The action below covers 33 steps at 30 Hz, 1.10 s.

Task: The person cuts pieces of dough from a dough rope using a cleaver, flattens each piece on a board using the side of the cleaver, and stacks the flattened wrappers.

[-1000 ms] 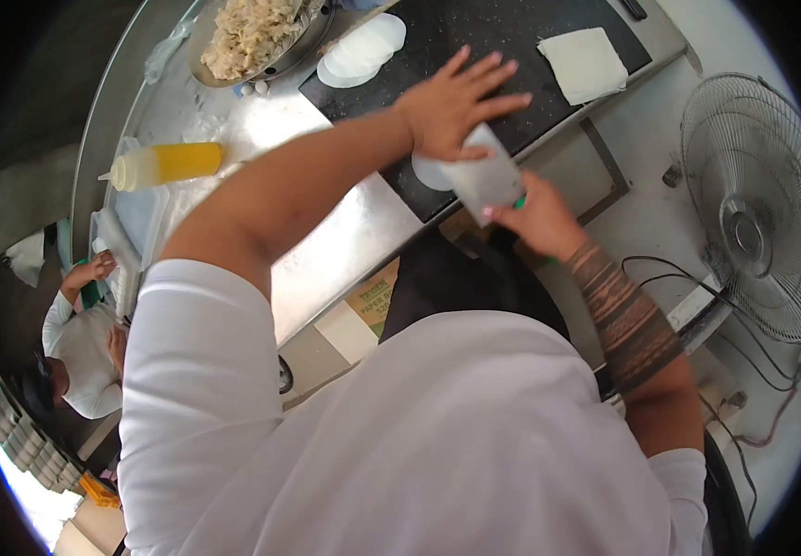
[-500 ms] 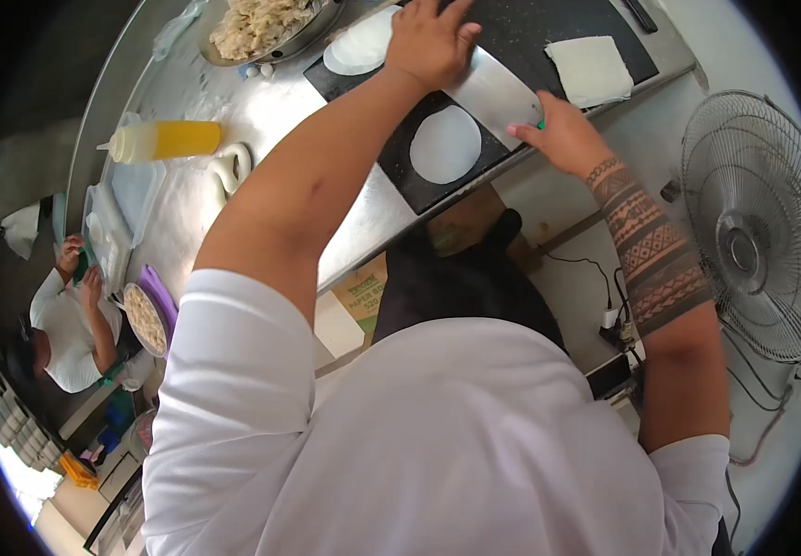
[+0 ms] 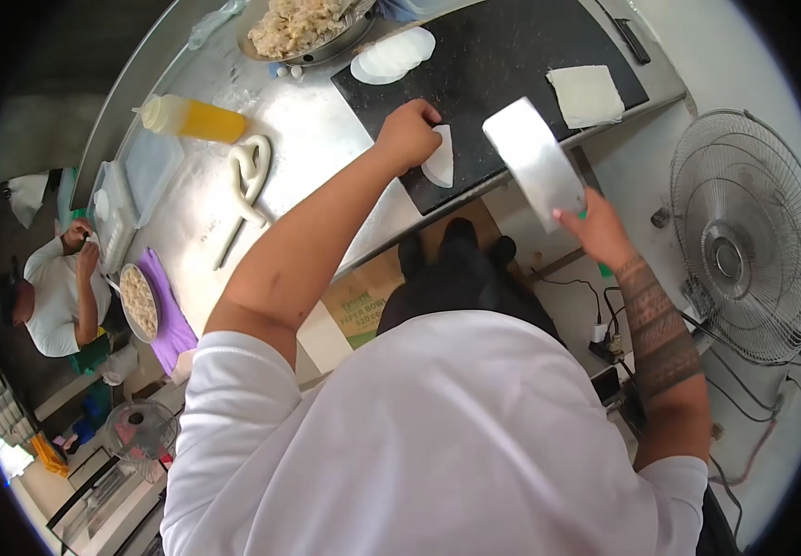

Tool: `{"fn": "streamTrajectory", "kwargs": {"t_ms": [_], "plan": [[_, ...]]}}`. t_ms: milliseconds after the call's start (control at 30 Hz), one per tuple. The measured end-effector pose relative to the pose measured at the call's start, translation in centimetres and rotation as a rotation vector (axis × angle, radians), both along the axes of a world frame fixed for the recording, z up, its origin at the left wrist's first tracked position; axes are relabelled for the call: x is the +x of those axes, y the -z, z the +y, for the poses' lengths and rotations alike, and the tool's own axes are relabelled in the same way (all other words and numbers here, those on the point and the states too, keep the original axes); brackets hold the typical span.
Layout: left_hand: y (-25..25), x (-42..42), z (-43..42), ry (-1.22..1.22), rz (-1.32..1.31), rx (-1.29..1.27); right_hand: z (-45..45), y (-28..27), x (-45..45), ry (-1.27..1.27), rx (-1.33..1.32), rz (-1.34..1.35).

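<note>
1. Head view, left side: the left hand is at a thin white round near the front edge of the black board. Its grip is curled at the round's edge; whether it pinches cannot be told.
2. Head view, right side: the right hand has its grip closed around the green handle of a broad metal blade, held apart from the round.
3. Head view, surroundings: overlapping white rounds and a folded white cloth lie on the board, upon a metal counter.
4. Risks, as judged: the round could tear or crease if pulled by one edge while sticking; the blade could nick the left hand if brought across carelessly.
5. Markings: a carton beneath the counter appears to read "PAPER BOWL 520 CC"; its top line is illegible. The squeeze bottle shows no readable label.
</note>
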<state>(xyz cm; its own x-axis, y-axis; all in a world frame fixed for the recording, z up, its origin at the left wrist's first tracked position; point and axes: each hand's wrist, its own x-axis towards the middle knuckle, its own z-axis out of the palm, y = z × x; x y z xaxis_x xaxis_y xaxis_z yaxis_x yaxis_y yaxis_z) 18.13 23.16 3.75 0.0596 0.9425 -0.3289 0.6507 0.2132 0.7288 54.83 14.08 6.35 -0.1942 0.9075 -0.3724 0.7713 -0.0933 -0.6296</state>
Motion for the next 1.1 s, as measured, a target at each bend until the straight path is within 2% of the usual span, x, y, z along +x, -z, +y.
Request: {"fn": "streamTrajectory", "kwargs": {"t_ms": [33,200,267,333,500,533,600,700,800,867,900,1000,1033,1100], "plan": [[-0.2,0.0,-0.5,-0.091,-0.08,-0.045,1.2,0.4,-0.5,0.032,0.033,0.009],[-0.7,0.4,-2.6,-0.173,-0.177,-0.007,4.4,4.5,-7.9,0.118,0.095,0.059],[-1.0,0.4,-3.0,-0.174,-0.205,0.023,2.4,4.3,-12.1,0.039,-0.05,0.152],[-2.9,0.5,-2.9,-0.165,-0.23,0.063,0.0,3.5,-13.5,-0.058,-0.096,0.099],[-10.3,0.4,0.6,0.0,-0.241,0.328,-3.5,0.7,-11.4,-0.058,-0.161,0.048],[-11.8,0.5,1.9,-0.028,-0.357,0.333,-4.3,1.3,-10.4,-0.023,-0.133,0.077],[-14.0,0.0,5.3,-0.034,-0.4,0.382,-5.8,3.1,-8.4,0.043,-0.077,0.134],[-12.4,-1.0,11.1,-0.177,-0.527,0.325,-7.5,2.2,-7.2,0.095,-0.109,0.114],[-4.8,-2.8,16.0,-0.272,-0.239,0.282,-8.7,1.0,-7.9,0.181,-0.145,0.124],[1.3,-4.4,16.2,-0.371,-0.079,0.435,-9.4,1.8,-8.2,0.192,-0.121,0.155],[1.7,-4.6,15.6,-0.425,0.002,0.506,-9.4,1.4,-8.5,0.184,-0.115,0.147],[2.3,-5.6,11.5,-0.506,-0.28,0.755,-9.1,1.2,-8.5,0.168,-0.161,0.138],[0.9,-6.2,8.9,-0.551,-0.326,0.732,-8.8,1.2,-8.6,0.16,-0.182,0.139],[0.2,-8.4,2.7,-0.61,-0.171,0.685,-7.9,0.5,-9.2,0.101,-0.187,0.125]]}}
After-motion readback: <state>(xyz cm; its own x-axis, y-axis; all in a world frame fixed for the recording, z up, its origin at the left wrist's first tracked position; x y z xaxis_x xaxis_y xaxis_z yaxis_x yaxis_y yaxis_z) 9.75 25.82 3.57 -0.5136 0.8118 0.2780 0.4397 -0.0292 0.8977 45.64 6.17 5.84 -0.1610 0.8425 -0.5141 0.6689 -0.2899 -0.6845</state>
